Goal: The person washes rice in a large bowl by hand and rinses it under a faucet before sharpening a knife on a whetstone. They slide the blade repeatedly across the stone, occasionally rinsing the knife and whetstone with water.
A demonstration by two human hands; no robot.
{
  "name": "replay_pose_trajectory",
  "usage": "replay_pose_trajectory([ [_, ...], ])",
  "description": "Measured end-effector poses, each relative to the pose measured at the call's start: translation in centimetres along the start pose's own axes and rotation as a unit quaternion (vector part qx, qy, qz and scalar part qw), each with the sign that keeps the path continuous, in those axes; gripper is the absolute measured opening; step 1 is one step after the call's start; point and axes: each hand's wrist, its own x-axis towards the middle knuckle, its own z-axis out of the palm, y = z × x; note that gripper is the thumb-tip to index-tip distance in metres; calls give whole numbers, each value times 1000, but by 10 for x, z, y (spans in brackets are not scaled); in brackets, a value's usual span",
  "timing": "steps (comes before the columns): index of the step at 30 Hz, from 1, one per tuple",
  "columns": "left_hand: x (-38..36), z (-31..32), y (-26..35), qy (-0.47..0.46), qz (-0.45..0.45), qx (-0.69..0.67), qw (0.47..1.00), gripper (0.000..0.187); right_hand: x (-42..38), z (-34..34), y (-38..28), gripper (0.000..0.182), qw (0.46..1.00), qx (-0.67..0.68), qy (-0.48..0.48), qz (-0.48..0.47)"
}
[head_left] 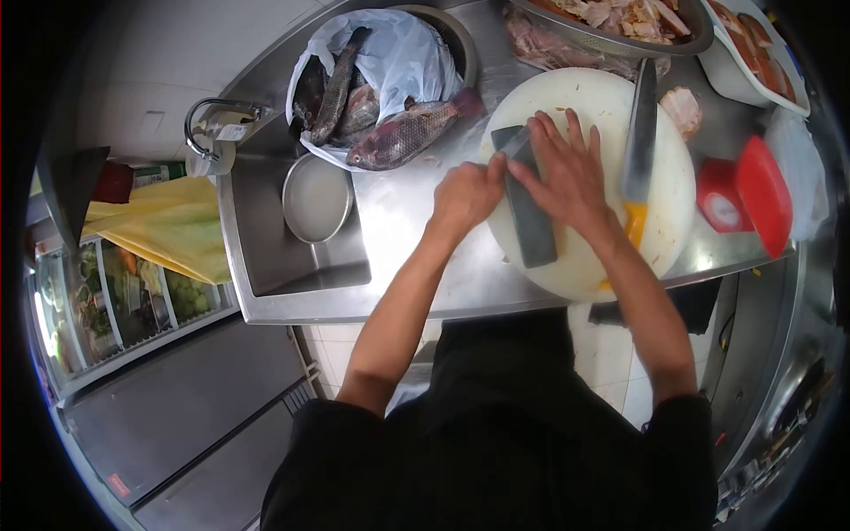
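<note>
A dark grey-green whetstone [533, 221] lies on a round white cutting board [589, 279]. My left hand [467, 196] is closed at the stone's left edge, around what looks like a knife handle that the fingers hide. A short stretch of the knife's blade [516, 142] shows over the upper part of the stone. My right hand [567, 177] lies flat with fingers stretched out, its fingertips beside the blade and its thumb over the stone. To the right on the board rests a large knife [639, 146] with a yellow handle.
A metal bowl [465, 49] holds whole fish [403, 137] in a plastic bag. A sink [266, 257] with a round pan [317, 199] is left. Behind stands a colander [611, 40] of meat pieces. A red scale [722, 196] and white tub [744, 75] stand right.
</note>
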Motion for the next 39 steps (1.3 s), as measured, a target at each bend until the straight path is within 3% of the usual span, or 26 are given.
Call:
replay_pose_trajectory([
  [2, 3, 6, -5, 27, 24, -4, 999, 74, -1, -3, 0, 69, 1000, 3, -2, -11],
  [6, -84, 14, -30, -47, -40, -8, 998, 65, -79, -19, -37, 70, 996, 63, -59, -5],
  [8, -111, 17, -41, -41, -34, -45, 998, 61, -100, -28, -54, 70, 991, 96, -88, 7],
  [10, -96, 11, -34, -63, -57, -16, 996, 63, -88, -22, -45, 71, 994, 86, -66, 5],
  [16, 7, -4, 5, -16, -13, 1, 1000, 73, 5, 2, 6, 73, 1000, 5, -3, -11],
  [19, -12, -1, -3, -35, -15, 25, 999, 72, -20, -6, -3, 74, 999, 36, -10, -18],
  [23, -98, 16, -37, -44, -41, -16, 998, 62, -88, -24, -43, 74, 993, 97, -74, 2],
  [26, -86, 10, -31, -57, -60, -8, 997, 63, -78, -17, -39, 74, 995, 82, -53, 0],
  [30, 4, -4, 0, -16, -17, 13, 1000, 70, -2, 4, -1, 74, 1000, 26, 16, -7],
  [32, 17, -4, 3, 6, -4, 17, 1000, 70, 6, 2, 3, 74, 1000, 25, 1, -9],
  [36, -38, 3, -14, -45, -33, 14, 998, 68, -37, -11, -14, 74, 997, 73, -28, -23],
  [39, -98, 13, -37, -30, -27, -21, 999, 60, -88, -27, -49, 72, 988, 114, -103, 10],
])
